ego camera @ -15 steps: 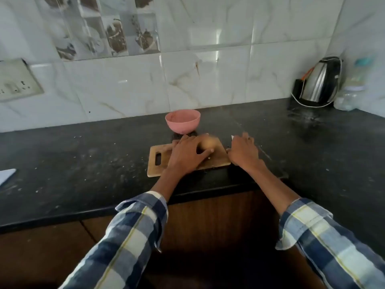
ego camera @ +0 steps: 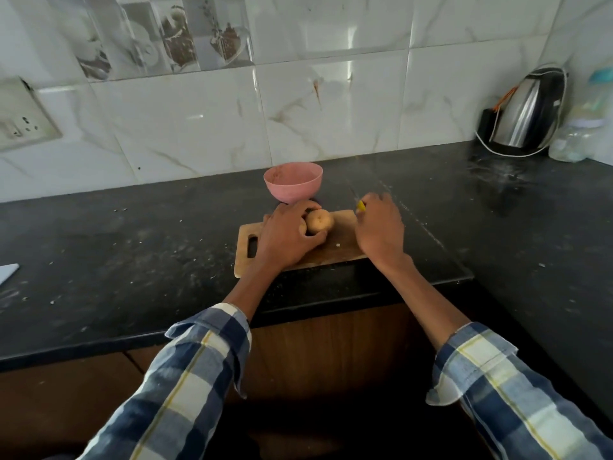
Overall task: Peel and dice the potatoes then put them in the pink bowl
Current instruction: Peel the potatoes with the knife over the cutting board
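Note:
A brown unpeeled potato point(ego camera: 320, 220) lies on the wooden cutting board point(ego camera: 338, 247) near the counter's front edge. My left hand point(ego camera: 288, 235) curls round the potato's left side, and a second potato seems to sit under its fingers. My right hand point(ego camera: 379, 229) rests at the board's right end and grips a tool with a yellow handle point(ego camera: 361, 205); its blade is hidden. The pink bowl point(ego camera: 293, 180) stands just behind the board and looks empty.
The black counter point(ego camera: 132, 247) is dusted with crumbs and turns a corner on the right. A steel electric kettle point(ego camera: 527, 114) and a plastic jar point(ego camera: 578, 134) stand in the back right corner. A wall socket point(ego camera: 20, 124) is at the left.
My left hand has drawn back to the left, uncovering the potato. My right hand has closed on the yellow-handled tool beside the board.

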A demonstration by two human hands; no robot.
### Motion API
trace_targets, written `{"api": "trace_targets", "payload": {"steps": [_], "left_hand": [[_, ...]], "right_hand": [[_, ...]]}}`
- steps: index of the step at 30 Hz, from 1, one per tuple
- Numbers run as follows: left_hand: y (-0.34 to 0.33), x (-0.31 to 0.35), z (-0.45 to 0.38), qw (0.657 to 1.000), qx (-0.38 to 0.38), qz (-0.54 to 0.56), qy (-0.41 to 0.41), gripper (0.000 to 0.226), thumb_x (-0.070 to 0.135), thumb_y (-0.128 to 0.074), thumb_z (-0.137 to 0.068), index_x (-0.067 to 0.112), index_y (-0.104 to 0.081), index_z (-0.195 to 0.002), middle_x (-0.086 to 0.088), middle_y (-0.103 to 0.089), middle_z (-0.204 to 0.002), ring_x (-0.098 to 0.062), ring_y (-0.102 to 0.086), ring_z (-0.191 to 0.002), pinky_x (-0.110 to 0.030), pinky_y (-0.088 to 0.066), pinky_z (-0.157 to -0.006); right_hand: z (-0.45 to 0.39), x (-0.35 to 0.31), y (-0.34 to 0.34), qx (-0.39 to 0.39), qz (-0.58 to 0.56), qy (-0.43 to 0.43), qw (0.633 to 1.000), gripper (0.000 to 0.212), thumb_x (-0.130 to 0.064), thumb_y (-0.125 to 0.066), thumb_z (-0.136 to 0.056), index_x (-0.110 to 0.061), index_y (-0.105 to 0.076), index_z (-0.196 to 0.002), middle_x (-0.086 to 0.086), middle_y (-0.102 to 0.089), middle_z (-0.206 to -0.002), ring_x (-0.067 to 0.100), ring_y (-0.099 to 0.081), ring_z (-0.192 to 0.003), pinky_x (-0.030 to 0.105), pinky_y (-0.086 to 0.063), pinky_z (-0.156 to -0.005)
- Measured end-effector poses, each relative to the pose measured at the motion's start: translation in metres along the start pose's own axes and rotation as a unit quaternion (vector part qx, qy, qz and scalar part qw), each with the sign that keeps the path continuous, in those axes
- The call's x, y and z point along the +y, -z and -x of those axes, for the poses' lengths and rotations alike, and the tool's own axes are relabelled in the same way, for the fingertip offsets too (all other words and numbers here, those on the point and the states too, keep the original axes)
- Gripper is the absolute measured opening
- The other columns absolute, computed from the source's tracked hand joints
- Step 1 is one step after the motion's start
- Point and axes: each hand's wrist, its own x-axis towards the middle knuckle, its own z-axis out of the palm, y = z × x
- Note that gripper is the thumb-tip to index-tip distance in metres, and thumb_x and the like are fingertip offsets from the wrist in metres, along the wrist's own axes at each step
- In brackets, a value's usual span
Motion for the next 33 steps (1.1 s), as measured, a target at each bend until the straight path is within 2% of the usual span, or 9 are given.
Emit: {"api": "trace_targets", "payload": {"steps": [2,5,8,10,13,19,23,26,33], "left_hand": [[0.001,-0.005,0.000,1.000,0.002,0.000,0.002,0.054,0.056,-0.076,-0.079,0.042,-0.058,-0.127,0.015,-0.066,-0.124,-0.015,-0.055,-0.117,-0.046,-0.043,-0.098],[-0.001,-0.009,-0.001,1.000,-0.002,0.008,0.005,0.054,0.058,-0.073,-0.079,0.042,-0.056,-0.128,0.016,-0.064,-0.128,-0.016,-0.056,-0.120,-0.046,-0.043,-0.098],[-0.004,-0.007,-0.003,1.000,-0.010,-0.010,0.020,0.050,0.066,-0.057,-0.088,0.044,-0.055,-0.133,0.015,-0.063,-0.134,-0.016,-0.055,-0.123,-0.049,-0.040,-0.101],[-0.004,-0.006,-0.007,0.999,-0.008,-0.014,0.034,0.043,0.063,-0.054,-0.093,0.041,-0.060,-0.130,0.013,-0.067,-0.129,-0.016,-0.058,-0.119,-0.049,-0.038,-0.102],[-0.002,-0.001,-0.009,0.999,0.023,0.026,0.033,0.030,0.054,-0.065,-0.090,0.039,-0.068,-0.115,0.021,-0.068,-0.108,-0.006,-0.056,-0.102,-0.044,-0.036,-0.099],[-0.009,-0.002,-0.006,0.986,0.042,0.159,-0.005,0.040,0.030,-0.085,-0.078,0.031,-0.066,-0.113,0.019,-0.069,-0.109,0.004,-0.063,-0.102,-0.031,-0.055,-0.093],[-0.011,-0.006,-0.005,0.983,0.041,0.179,0.021,0.049,0.036,-0.088,-0.075,0.030,-0.060,-0.116,0.017,-0.065,-0.110,0.001,-0.063,-0.101,-0.027,-0.057,-0.086],[-0.013,-0.006,-0.005,0.983,0.032,0.180,0.034,0.059,0.040,-0.087,-0.076,0.029,-0.060,-0.127,0.012,-0.064,-0.118,-0.002,-0.061,-0.105,-0.027,-0.055,-0.090],[-0.011,-0.007,-0.005,0.993,0.017,0.112,0.033,0.041,0.055,-0.076,-0.086,0.033,-0.068,-0.120,0.017,-0.067,-0.110,-0.005,-0.061,-0.102,-0.031,-0.052,-0.086]], "right_hand": [[0.001,-0.013,-0.004,0.011,-0.038,0.031,0.999,0.013,-0.024,-0.050,-0.107,-0.014,-0.058,-0.112,0.001,-0.057,-0.108,0.020,-0.055,-0.090,0.034,-0.039,-0.074],[0.003,-0.024,-0.017,-0.029,-0.101,0.026,0.994,0.011,-0.028,-0.045,-0.109,-0.020,-0.052,-0.106,-0.003,-0.060,-0.096,0.019,-0.059,-0.084,0.037,-0.043,-0.070],[0.005,-0.023,-0.022,-0.037,-0.097,0.027,0.994,0.010,-0.027,-0.042,-0.110,-0.020,-0.049,-0.107,-0.003,-0.060,-0.090,0.019,-0.056,-0.077,0.036,-0.038,-0.066],[0.004,-0.021,-0.020,-0.035,-0.098,0.026,0.994,0.010,-0.027,-0.042,-0.110,-0.019,-0.048,-0.107,-0.002,-0.060,-0.089,0.019,-0.054,-0.077,0.036,-0.036,-0.067],[0.004,-0.018,-0.023,-0.044,-0.103,0.028,0.993,0.012,-0.030,-0.043,-0.110,-0.020,-0.049,-0.108,-0.001,-0.062,-0.091,0.021,-0.058,-0.081,0.037,-0.039,-0.069],[0.004,-0.017,-0.021,-0.047,-0.150,-0.014,0.987,0.019,-0.026,-0.043,-0.108,-0.018,-0.055,-0.120,-0.002,-0.061,-0.097,0.019,-0.057,-0.086,0.034,-0.038,-0.073],[0.004,-0.015,-0.021,-0.049,-0.181,-0.022,0.982,0.018,-0.024,-0.042,-0.108,-0.018,-0.055,-0.119,-0.001,-0.063,-0.098,0.019,-0.059,-0.087,0.034,-0.038,-0.072],[0.003,-0.012,-0.023,-0.053,-0.185,-0.012,0.981,0.018,-0.026,-0.043,-0.107,-0.019,-0.056,-0.118,0.002,-0.066,-0.098,0.021,-0.062,-0.088,0.036,-0.040,-0.071],[0.001,-0.010,-0.027,-0.078,-0.101,0.060,0.990,0.018,-0.034,-0.049,-0.106,-0.022,-0.057,-0.118,-0.002,-0.068,-0.097,0.018,-0.066,-0.085,0.038,-0.051,-0.069]]}}
